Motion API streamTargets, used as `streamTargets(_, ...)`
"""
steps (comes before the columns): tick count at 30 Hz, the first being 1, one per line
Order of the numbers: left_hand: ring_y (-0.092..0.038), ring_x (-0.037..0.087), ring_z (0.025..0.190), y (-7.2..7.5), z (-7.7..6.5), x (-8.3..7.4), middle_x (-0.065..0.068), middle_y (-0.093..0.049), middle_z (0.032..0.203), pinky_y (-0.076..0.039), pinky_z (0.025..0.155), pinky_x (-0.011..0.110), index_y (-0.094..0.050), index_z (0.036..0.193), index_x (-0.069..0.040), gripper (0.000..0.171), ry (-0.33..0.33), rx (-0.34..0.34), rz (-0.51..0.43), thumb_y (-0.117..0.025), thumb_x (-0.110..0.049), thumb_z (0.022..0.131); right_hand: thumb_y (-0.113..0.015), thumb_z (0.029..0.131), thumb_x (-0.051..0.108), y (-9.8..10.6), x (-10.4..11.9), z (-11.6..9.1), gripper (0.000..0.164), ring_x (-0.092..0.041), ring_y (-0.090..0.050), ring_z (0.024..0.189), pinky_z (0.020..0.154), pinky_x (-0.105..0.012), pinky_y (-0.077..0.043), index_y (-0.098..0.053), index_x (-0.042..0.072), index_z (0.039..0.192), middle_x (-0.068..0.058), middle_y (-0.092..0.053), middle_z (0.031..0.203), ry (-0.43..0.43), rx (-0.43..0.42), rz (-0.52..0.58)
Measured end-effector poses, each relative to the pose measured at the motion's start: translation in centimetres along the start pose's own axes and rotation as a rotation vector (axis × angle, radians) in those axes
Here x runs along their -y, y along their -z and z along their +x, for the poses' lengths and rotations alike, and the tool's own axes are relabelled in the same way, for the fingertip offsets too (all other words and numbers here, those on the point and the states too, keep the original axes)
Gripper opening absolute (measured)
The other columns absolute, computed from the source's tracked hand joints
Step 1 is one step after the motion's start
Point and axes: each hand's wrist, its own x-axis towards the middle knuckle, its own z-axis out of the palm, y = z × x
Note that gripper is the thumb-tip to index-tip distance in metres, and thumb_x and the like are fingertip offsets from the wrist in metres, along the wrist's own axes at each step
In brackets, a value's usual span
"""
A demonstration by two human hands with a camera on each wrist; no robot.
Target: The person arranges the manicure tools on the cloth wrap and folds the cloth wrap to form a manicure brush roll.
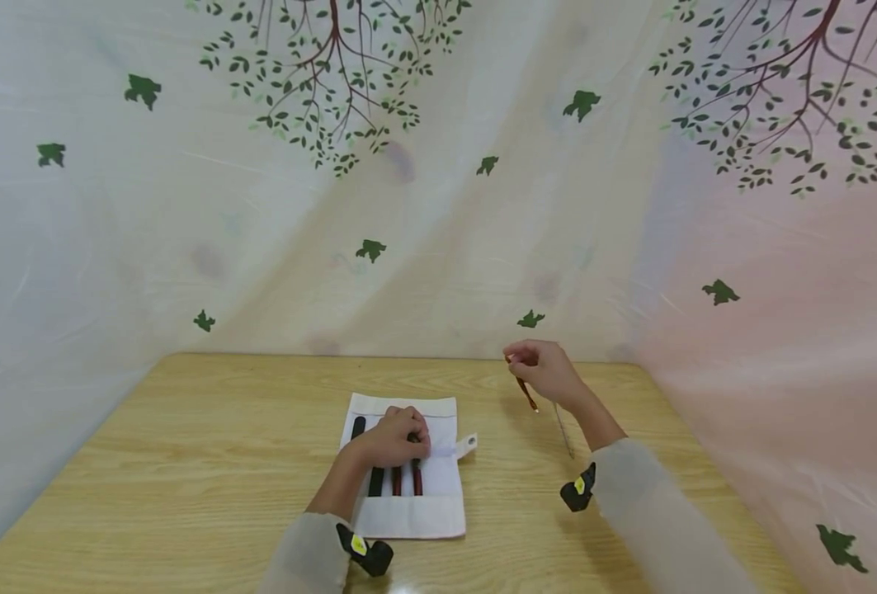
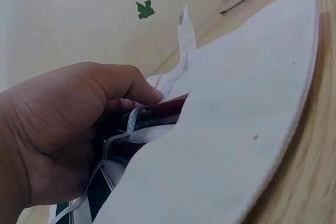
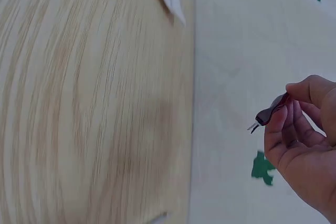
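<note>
A white cloth roll-up case (image 1: 444,478) lies opened on the table, with several slim tools under its elastic band and in its pocket. My left hand (image 1: 393,437) is over the case, its curled fingers at a dark red-handled tool (image 2: 169,109) beside the elastic (image 2: 132,121); parts of that grip are hidden. To the right, above the table, my right hand (image 1: 548,371) pinches a cuticle trimmer (image 3: 270,111) with a reddish-brown handle and a small forked metal tip. A thin double-ended metal tool (image 1: 564,433) rests on the table beneath my right wrist.
The case's snap tab (image 1: 467,446) sticks out to the right. Behind the wooden table (image 1: 186,445) hangs a pale curtain (image 1: 438,305) printed with leaves and branches. A dark flat tool (image 1: 359,426) shows at the left of the case.
</note>
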Motion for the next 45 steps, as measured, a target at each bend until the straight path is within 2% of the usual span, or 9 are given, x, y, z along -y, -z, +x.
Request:
streamTargets(9, -0.041, 0.023, 0.106, 0.1, 0.0, 0.2, -0.004, -0.052, 0.102, -0.038, 0.088, 0.042, -0.064, 0.076, -0.017, 0.019, -0.022, -0.014, 0.002, -0.067, -0.014, 0.094, -0.065, 0.099, 0.004, -4.0, 2.3, 1.1, 0.025, -0.023, -0.065, 0.093, 0.081, -0.039, -0.057, -0.070, 0.004, 0.123, -0.011, -0.070, 0.107, -0.008, 0.025, 0.127)
streamTargets(14, -0.041, 0.023, 0.106, 0.1, 0.1, 0.3, -0.004, -0.052, 0.102, -0.037, 0.092, 0.043, -0.064, 0.077, -0.016, 0.019, -0.043, -0.010, 0.016, -0.065, -0.015, 0.095, -0.066, 0.098, 0.003, -6.4, 2.8, 1.6, 0.024, -0.027, -0.067, 0.094, 0.080, -0.038, -0.059, -0.071, 0.004, 0.122, -0.011, -0.068, 0.103, -0.033, 0.011, 0.222)
streamTargets(19, -0.041, 0.024, 0.107, 0.1, 0.0, 0.4, -0.003, -0.053, 0.102, -0.035, 0.095, 0.045, -0.065, 0.079, -0.015, 0.018, -0.066, -0.002, 0.028, -0.064, -0.016, 0.097, -0.066, 0.097, 0.001, -8.3, 3.4, 1.6, 0.024, -0.023, -0.066, 0.090, 0.078, -0.034, -0.059, -0.071, 0.001, 0.120, -0.010, -0.065, 0.098, -0.065, -0.022, 0.345)
streamTargets(24, -0.042, 0.024, 0.108, 0.2, -0.1, 0.4, -0.003, -0.053, 0.103, -0.036, 0.095, 0.045, -0.066, 0.081, -0.015, 0.015, -0.066, 0.003, 0.028, -0.065, -0.016, 0.096, -0.067, 0.097, 0.001, -10.1, 3.4, 1.6, 0.023, -0.019, -0.064, 0.087, 0.076, -0.033, -0.058, -0.071, 0.001, 0.119, -0.009, -0.063, 0.099, -0.137, -0.068, 0.426)
streamTargets(25, -0.042, 0.025, 0.109, 0.2, -0.1, 0.3, -0.004, -0.053, 0.103, -0.036, 0.096, 0.045, -0.066, 0.081, -0.015, 0.015, -0.066, 0.003, 0.027, -0.065, -0.016, 0.096, -0.067, 0.097, 0.001, -10.6, 2.9, 1.8, 0.023, -0.018, -0.064, 0.086, 0.075, -0.032, -0.058, -0.071, 0.002, 0.119, -0.009, -0.063, 0.098, -0.152, -0.085, 0.452)
streamTargets(30, -0.042, 0.026, 0.111, 0.3, -0.2, 0.3, -0.004, -0.054, 0.105, -0.036, 0.097, 0.046, -0.067, 0.082, -0.016, 0.013, -0.044, 0.005, 0.020, -0.066, -0.016, 0.095, -0.065, 0.096, -0.002, -12.1, 2.3, 1.8, 0.027, -0.015, -0.064, 0.083, 0.074, -0.031, -0.058, -0.067, -0.004, 0.123, -0.007, -0.061, 0.095, -0.250, -0.116, 0.597)
streamTargets(33, -0.042, 0.026, 0.112, 0.3, -0.2, 0.3, -0.004, -0.054, 0.105, -0.036, 0.097, 0.046, -0.068, 0.083, -0.016, 0.012, -0.034, 0.004, 0.013, -0.067, -0.015, 0.095, -0.064, 0.096, -0.003, -12.8, 2.1, 1.6, 0.030, -0.015, -0.065, 0.080, 0.073, -0.029, -0.058, -0.063, -0.008, 0.126, -0.008, -0.064, 0.094, -0.296, -0.116, 0.626)
streamTargets(36, -0.043, 0.026, 0.112, 0.3, -0.3, 0.3, -0.003, -0.055, 0.106, -0.037, 0.096, 0.046, -0.068, 0.083, -0.015, 0.011, -0.027, 0.004, 0.002, -0.068, -0.014, 0.094, -0.064, 0.096, -0.003, -13.3, 1.9, 1.4, 0.032, -0.014, -0.064, 0.077, 0.070, -0.027, -0.056, -0.061, -0.010, 0.127, -0.009, -0.067, 0.094, -0.323, -0.108, 0.606)
streamTargets(45, -0.043, 0.028, 0.113, 0.3, -0.2, 0.2, -0.002, -0.056, 0.106, -0.035, 0.099, 0.048, -0.068, 0.084, -0.013, 0.013, -0.029, 0.009, -0.026, -0.066, -0.014, 0.096, -0.067, 0.094, -0.003, -14.0, 1.2, 1.4, 0.029, -0.012, -0.065, 0.075, 0.065, -0.024, -0.053, -0.065, -0.010, 0.123, -0.018, -0.071, 0.101, -0.331, -0.094, 0.567)
